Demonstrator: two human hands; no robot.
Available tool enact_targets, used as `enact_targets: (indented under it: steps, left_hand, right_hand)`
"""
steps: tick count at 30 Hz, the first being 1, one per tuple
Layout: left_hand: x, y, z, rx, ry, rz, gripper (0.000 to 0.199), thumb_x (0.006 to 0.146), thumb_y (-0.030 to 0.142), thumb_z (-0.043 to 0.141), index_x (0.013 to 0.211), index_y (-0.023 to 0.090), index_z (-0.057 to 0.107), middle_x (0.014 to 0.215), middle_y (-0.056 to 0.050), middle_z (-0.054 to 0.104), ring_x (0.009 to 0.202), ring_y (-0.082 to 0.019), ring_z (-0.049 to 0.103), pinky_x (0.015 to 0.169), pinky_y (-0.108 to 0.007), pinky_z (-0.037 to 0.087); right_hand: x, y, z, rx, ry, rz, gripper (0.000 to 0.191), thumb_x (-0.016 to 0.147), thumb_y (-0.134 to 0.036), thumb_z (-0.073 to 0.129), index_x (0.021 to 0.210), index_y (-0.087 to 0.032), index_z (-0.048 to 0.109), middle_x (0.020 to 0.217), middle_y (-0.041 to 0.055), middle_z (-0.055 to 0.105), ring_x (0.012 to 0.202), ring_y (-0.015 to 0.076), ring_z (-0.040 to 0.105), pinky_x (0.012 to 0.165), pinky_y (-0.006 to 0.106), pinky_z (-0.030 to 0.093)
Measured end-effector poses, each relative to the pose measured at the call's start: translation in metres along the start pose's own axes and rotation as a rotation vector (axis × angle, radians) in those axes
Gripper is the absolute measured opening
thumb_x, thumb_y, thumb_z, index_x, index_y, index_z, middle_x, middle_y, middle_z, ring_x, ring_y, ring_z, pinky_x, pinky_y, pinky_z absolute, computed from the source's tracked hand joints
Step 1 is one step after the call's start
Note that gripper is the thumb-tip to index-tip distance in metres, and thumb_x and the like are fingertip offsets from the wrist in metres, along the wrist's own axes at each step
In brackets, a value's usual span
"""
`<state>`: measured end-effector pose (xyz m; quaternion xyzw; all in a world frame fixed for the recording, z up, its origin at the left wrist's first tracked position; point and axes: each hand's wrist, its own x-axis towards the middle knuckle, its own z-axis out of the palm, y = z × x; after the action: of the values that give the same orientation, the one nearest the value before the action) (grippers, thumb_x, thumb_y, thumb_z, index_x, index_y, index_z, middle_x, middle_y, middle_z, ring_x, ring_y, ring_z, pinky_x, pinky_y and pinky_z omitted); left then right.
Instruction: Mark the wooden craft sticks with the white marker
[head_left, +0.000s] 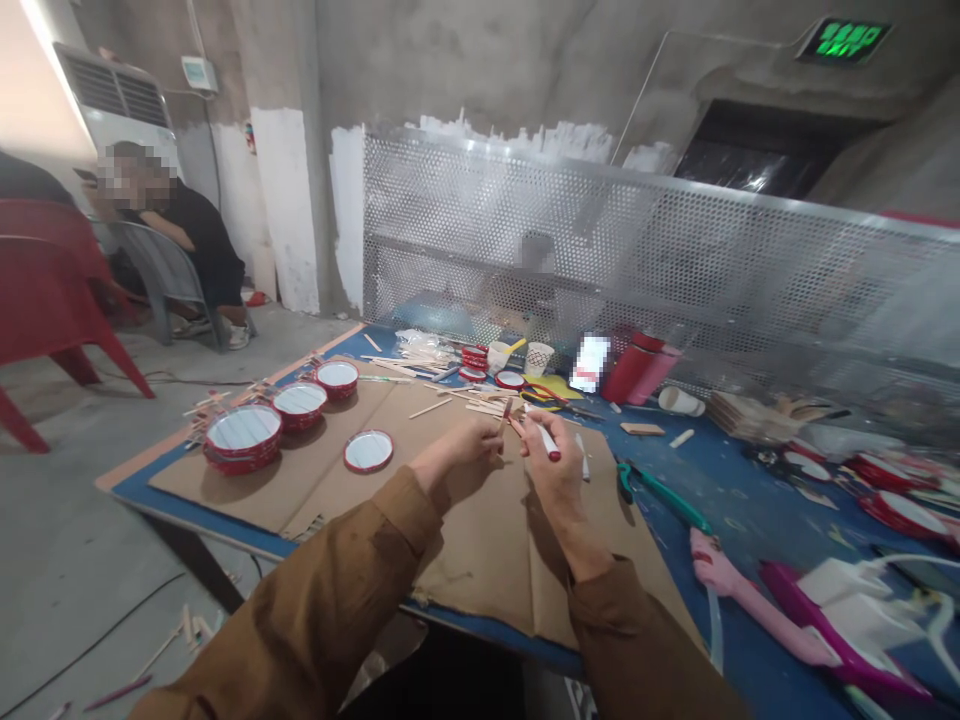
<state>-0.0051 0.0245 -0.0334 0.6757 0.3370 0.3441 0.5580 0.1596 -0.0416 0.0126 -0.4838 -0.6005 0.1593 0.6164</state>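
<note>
My left hand [480, 445] is closed, pinching a thin wooden stick [506, 412] whose upper end looks dark red. Close beside it, my right hand [551, 475] is closed round a white pen-shaped tool [550, 442] with a dark red end; its exact kind is unclear. Both hands are over a brown cardboard sheet [465, 570]. Left of them a small round red-rimmed disc [368, 451] with a pale top lies flat. Farther left stand three red drum-like rounds, the largest [244, 438] nearest me. Loose wooden sticks [431, 408] lie beyond my hands.
Along the back stand paper cups [538, 358], a lit phone [590, 362] and a red bottle [634, 368]. Teal-handled pliers [667, 495], a pink glue gun [757, 600] and a purple power strip [892, 670] lie right. A perforated metal panel [637, 250] borders the table. A person sits far left.
</note>
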Motion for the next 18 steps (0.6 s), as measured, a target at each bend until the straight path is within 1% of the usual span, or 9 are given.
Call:
enact_targets:
  steps: [2,4,9,11,15,18]
  left_hand:
    - [-0.0001,0.0022,-0.0018,0.055,0.030,-0.009,0.022,0.087,0.029,0.074,0.073,0.017,0.061,0.071,-0.002,0.059,0.070,-0.014,0.049,0.067,-0.028,0.040]
    - [0.0008,0.0027,-0.0029,0.068,0.040,0.003,0.020,0.084,0.028,0.074,0.073,0.017,0.061,0.069,-0.002,0.059,0.069,-0.015,0.050,0.066,-0.027,0.040]
    - [0.0039,0.0020,-0.0048,0.092,-0.007,0.075,0.023,0.076,0.028,0.078,0.069,0.018,0.059,0.065,0.000,0.058,0.068,-0.014,0.050,0.066,-0.026,0.040]
    - [0.0035,0.0030,-0.0054,0.109,-0.016,0.081,0.024,0.076,0.029,0.079,0.068,0.018,0.059,0.064,0.000,0.057,0.068,-0.014,0.050,0.067,-0.026,0.041]
    - [-0.0005,0.0077,-0.0056,0.160,-0.007,0.031,0.021,0.080,0.029,0.076,0.070,0.018,0.061,0.067,0.000,0.059,0.067,-0.014,0.049,0.066,-0.028,0.040]
    - [-0.0036,0.0112,-0.0047,0.178,0.018,-0.005,0.021,0.084,0.028,0.073,0.071,0.018,0.060,0.068,0.000,0.058,0.067,-0.014,0.050,0.066,-0.028,0.039]
  right_hand:
    - [0.0006,0.0006,-0.0003,0.008,0.003,0.012,0.042,0.089,-0.064,0.069,0.098,-0.024,0.077,0.079,0.0039,0.077,0.057,0.0191,0.064,0.058,0.034,0.057]
    - [0.0009,0.0003,-0.0014,0.007,0.006,0.015,0.043,0.089,-0.065,0.070,0.098,-0.023,0.077,0.076,0.0034,0.076,0.057,0.0195,0.063,0.060,0.034,0.057]
    - [0.0017,-0.0004,-0.0038,-0.019,-0.024,-0.040,0.047,0.093,-0.069,0.068,0.094,-0.024,0.077,0.078,0.0036,0.077,0.063,0.0208,0.065,0.067,0.036,0.057]
    - [0.0022,0.0003,-0.0034,-0.016,-0.029,-0.044,0.049,0.095,-0.072,0.065,0.092,-0.024,0.077,0.073,0.0021,0.073,0.062,0.0208,0.063,0.064,0.035,0.056]
    - [0.0031,0.0024,-0.0014,0.012,0.002,-0.001,0.050,0.094,-0.073,0.063,0.088,-0.025,0.074,0.064,-0.0008,0.066,0.055,0.0188,0.058,0.056,0.032,0.052]
    - [0.0036,0.0031,0.0001,0.059,0.011,0.037,0.048,0.092,-0.072,0.065,0.091,-0.025,0.073,0.063,-0.0025,0.064,0.052,0.0174,0.057,0.053,0.031,0.051]
